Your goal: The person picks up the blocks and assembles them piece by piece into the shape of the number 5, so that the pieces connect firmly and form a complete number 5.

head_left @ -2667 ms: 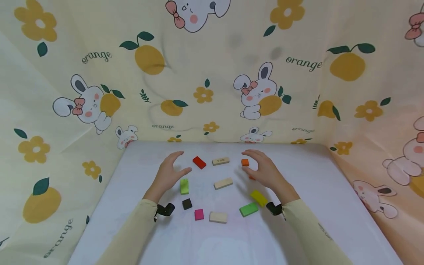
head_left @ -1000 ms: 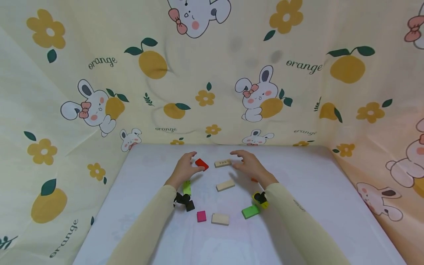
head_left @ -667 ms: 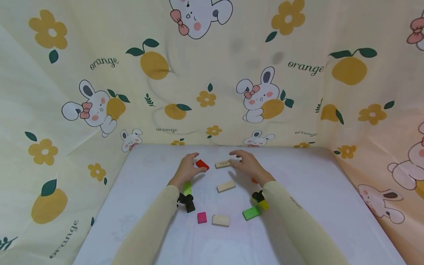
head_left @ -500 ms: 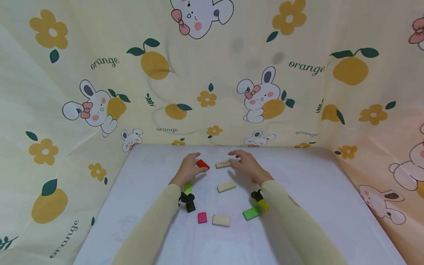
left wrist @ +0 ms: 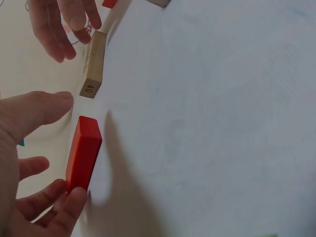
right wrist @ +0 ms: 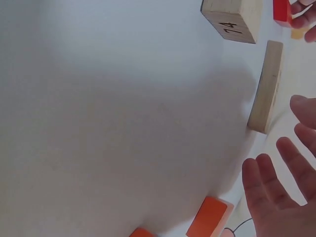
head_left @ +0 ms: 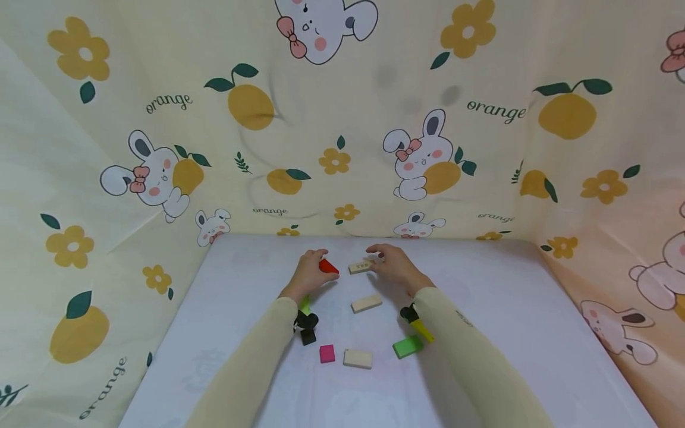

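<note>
Hands near far table edge

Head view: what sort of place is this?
Probably a small enclosed tabletop workspace, perhaps a recording booth: a white table, a cartoon-printed cloth walling its back and both sides, and small blocks scattered across the top.
</note>
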Motion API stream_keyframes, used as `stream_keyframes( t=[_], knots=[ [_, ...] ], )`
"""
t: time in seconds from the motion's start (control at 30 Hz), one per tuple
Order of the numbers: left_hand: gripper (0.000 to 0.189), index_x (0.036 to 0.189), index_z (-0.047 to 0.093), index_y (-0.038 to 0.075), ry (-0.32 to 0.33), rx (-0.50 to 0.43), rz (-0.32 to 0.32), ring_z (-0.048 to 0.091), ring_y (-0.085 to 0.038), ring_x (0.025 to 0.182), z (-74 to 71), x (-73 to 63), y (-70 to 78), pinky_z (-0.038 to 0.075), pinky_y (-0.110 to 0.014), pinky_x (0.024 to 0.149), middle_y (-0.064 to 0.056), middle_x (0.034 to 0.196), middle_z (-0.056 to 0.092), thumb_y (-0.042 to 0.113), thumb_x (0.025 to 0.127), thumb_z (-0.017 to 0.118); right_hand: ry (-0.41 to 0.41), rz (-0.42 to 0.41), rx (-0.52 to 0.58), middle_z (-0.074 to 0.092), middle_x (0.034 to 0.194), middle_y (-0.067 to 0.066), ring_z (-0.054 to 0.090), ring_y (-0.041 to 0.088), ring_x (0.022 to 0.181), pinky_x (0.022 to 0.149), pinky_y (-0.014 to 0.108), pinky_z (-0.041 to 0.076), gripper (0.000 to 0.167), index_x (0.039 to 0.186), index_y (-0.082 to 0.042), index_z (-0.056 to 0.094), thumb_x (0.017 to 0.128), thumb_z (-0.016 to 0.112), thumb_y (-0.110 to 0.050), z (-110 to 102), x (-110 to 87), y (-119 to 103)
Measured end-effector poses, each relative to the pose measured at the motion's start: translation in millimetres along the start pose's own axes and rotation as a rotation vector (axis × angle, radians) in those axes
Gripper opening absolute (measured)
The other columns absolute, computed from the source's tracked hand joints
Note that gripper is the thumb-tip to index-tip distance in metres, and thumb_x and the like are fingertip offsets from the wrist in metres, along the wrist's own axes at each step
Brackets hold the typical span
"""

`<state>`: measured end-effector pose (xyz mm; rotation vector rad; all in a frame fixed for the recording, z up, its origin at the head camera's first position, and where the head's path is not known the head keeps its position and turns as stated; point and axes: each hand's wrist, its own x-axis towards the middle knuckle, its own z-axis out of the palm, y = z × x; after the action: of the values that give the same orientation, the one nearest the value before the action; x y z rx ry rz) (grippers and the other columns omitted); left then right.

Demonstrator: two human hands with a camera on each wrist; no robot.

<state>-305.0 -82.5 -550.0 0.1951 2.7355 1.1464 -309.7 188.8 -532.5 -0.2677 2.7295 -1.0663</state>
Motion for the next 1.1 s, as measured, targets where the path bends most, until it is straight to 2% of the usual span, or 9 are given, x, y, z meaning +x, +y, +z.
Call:
stream_keyframes(
  t=[0.17, 0.27, 0.4, 0.57, 0.73, 1.1],
  knots=[
    [0.074, 0.157, 0.055, 0.012, -0.009, 0.026, -0.023, 0.052, -0.035, 0.128, 7.9, -0.1, 2.3, 0.056, -0.050, 0.104, -0.018, 0.151, 0.050, 0.029, 0.093, 0.088, -0.035, -0.011, -0.049, 0.063, 0.149, 0.007, 0.058, 0.034, 0.134, 0.113, 0.055, 0.047, 0.049, 0.147, -0.015, 0.067, 0.100, 0.077, -0.013, 4.9, 3.3, 4.1],
    [0.072, 0.156, 0.055, 0.013, -0.001, 0.034, -0.037, 0.053, -0.034, 0.126, 10.0, 0.0, 3.5, 0.056, -0.050, 0.104, -0.018, 0.151, 0.050, 0.027, 0.093, 0.087, -0.027, -0.023, -0.076, 0.065, 0.146, 0.006, 0.059, 0.033, 0.132, 0.112, 0.054, 0.047, 0.048, 0.146, -0.014, 0.067, 0.099, 0.077, -0.012, 8.4, 4.8, 5.5],
    [0.068, 0.154, 0.057, 0.012, 0.007, 0.037, -0.047, 0.054, -0.032, 0.123, 11.0, 0.9, 2.0, 0.057, -0.049, 0.103, -0.016, 0.147, 0.052, 0.026, 0.094, 0.085, -0.009, -0.024, -0.068, 0.067, 0.141, 0.006, 0.061, 0.031, 0.127, 0.112, 0.052, 0.047, 0.046, 0.143, -0.012, 0.069, 0.098, 0.076, -0.008, 12.9, 6.7, 1.6],
    [0.061, 0.149, 0.061, 0.007, 0.002, 0.050, -0.041, 0.054, -0.033, 0.122, 12.1, -0.3, -0.7, 0.056, -0.049, 0.103, -0.017, 0.144, 0.053, 0.021, 0.095, 0.084, -0.024, 0.014, -0.046, 0.068, 0.136, 0.005, 0.060, 0.027, 0.122, 0.113, 0.052, 0.047, 0.040, 0.138, -0.012, 0.072, 0.098, 0.073, -0.008, 20.1, 7.3, -0.9],
    [0.060, 0.148, 0.062, 0.007, -0.019, 0.086, -0.003, 0.054, -0.032, 0.124, 10.8, 2.2, -4.9, 0.056, -0.048, 0.103, -0.015, 0.145, 0.054, 0.019, 0.093, 0.085, -0.007, 0.001, -0.082, 0.071, 0.131, 0.005, 0.062, 0.026, 0.118, 0.109, 0.050, 0.050, 0.034, 0.132, -0.011, 0.075, 0.099, 0.074, -0.008, 23.5, 10.1, -2.0],
    [0.062, 0.148, 0.063, 0.009, -0.124, 0.123, 0.117, 0.056, -0.030, 0.121, 3.3, 9.4, -8.0, 0.056, -0.046, 0.104, -0.012, 0.143, 0.058, 0.017, 0.091, 0.085, -0.011, -0.004, -0.122, 0.072, 0.118, 0.006, 0.061, 0.026, 0.110, 0.105, 0.047, 0.051, 0.026, 0.125, -0.007, 0.077, 0.099, 0.077, -0.008, 20.6, 16.7, -5.0]
  ],
)
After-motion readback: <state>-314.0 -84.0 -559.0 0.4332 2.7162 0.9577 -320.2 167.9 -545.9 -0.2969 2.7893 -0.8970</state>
